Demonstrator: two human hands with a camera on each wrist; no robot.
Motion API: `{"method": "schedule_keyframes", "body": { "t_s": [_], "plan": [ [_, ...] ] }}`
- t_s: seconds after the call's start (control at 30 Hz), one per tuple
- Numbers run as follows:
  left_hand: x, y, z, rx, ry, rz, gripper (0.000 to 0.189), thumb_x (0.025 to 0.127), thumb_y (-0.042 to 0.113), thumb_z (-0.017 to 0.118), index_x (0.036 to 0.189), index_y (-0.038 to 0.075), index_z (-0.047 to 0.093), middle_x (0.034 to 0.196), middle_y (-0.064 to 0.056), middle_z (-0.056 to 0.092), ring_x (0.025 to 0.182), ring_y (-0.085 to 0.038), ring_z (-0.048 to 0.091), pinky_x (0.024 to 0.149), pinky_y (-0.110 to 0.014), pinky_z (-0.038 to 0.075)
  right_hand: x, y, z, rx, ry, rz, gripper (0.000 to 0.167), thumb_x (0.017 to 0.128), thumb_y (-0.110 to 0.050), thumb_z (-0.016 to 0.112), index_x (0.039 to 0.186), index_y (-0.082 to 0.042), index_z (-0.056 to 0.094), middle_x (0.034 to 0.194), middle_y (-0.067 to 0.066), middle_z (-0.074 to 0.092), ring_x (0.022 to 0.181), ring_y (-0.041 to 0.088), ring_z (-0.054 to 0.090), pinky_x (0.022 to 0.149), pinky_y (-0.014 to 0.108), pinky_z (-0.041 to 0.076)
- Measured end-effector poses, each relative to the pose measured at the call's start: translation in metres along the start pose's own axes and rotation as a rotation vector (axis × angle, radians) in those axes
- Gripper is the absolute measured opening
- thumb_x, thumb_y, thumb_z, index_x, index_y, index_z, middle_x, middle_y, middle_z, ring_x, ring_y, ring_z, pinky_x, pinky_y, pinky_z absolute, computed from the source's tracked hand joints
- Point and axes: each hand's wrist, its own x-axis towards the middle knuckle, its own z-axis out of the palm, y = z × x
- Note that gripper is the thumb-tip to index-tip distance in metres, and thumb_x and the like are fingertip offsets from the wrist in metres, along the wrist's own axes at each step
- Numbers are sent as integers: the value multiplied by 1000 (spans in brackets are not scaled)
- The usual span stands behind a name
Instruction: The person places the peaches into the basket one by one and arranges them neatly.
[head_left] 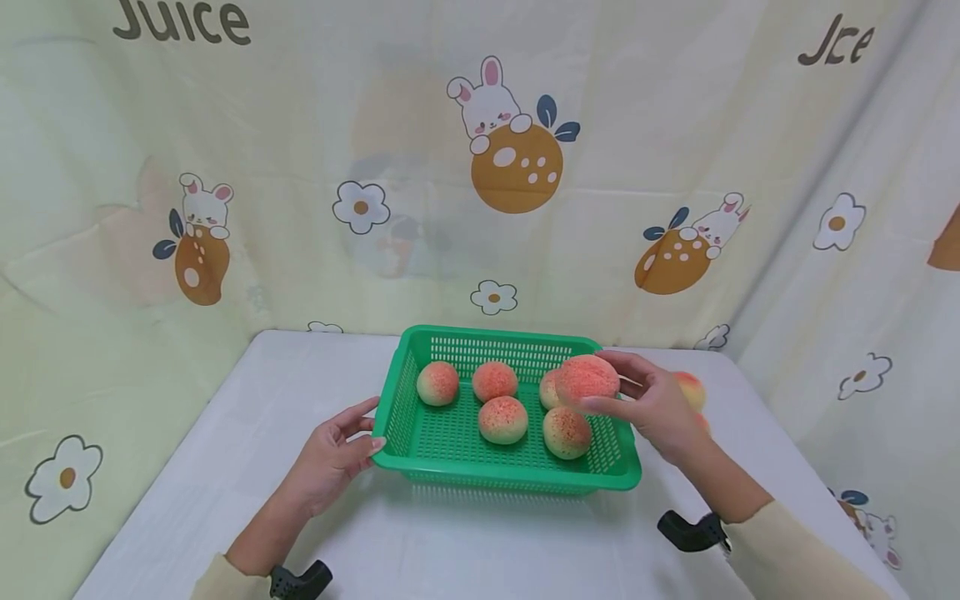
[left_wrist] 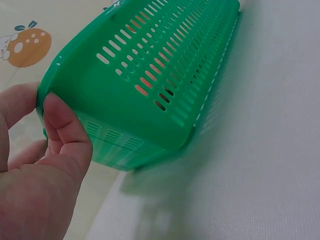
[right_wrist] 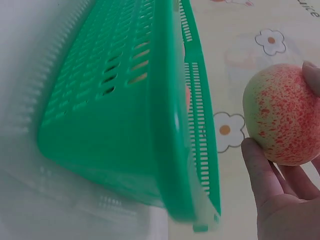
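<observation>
A green plastic basket (head_left: 510, 477) with slotted walls stands on the table, several red-and-cream peaches such as this front peach (head_left: 503, 420) lying inside. My left hand (head_left: 330, 462) pinches the basket's left rim, thumb on the near side; the left wrist view shows this grip on the rim (left_wrist: 50, 70) closely. Over the basket's right end, my right hand (head_left: 660, 408) holds another peach (head_left: 588, 379) between thumb and fingers. That peach (right_wrist: 282, 115) is above the rim in the right wrist view. It partly covers a peach (head_left: 549, 388) behind it.
Beyond my right hand, yellow-red fruit (head_left: 690, 388) lies on the white table (head_left: 510, 550), partly hidden by the hand. A printed curtain (head_left: 420, 250) hangs behind the table and along its sides. Dark wrist devices (head_left: 690, 532) sit on both forearms.
</observation>
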Motion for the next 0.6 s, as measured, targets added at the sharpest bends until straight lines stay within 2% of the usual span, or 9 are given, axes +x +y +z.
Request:
{"method": "schedule_keyframes", "body": {
  "t_s": [0.27,0.47,0.6],
  "plan": [
    [1,1,-1,9,-22,15,71,96,6,69,159,8,36,124,-11,51,101,-14,68,87,-26,61,9,-6,11,-2,-41,0,67,89,-32,82,148,-20,54,147,8,57,132,33,56,90,27,60],
    [3,1,-2,3,-26,19,68,97,4,66,158,7,36,123,-10,49,103,-15,67,87,-26,61,15,-10,19,-2,-45,11,71,85,-34,85,146,-16,53,147,9,57,135,35,56,95,35,60],
    [3,0,-2,2,-29,23,69,97,5,68,159,7,36,123,-10,49,102,-15,67,88,-25,61,20,-12,23,-14,-52,6,71,83,-37,86,143,-19,55,145,7,59,134,33,57,94,37,61]
  ]
}}
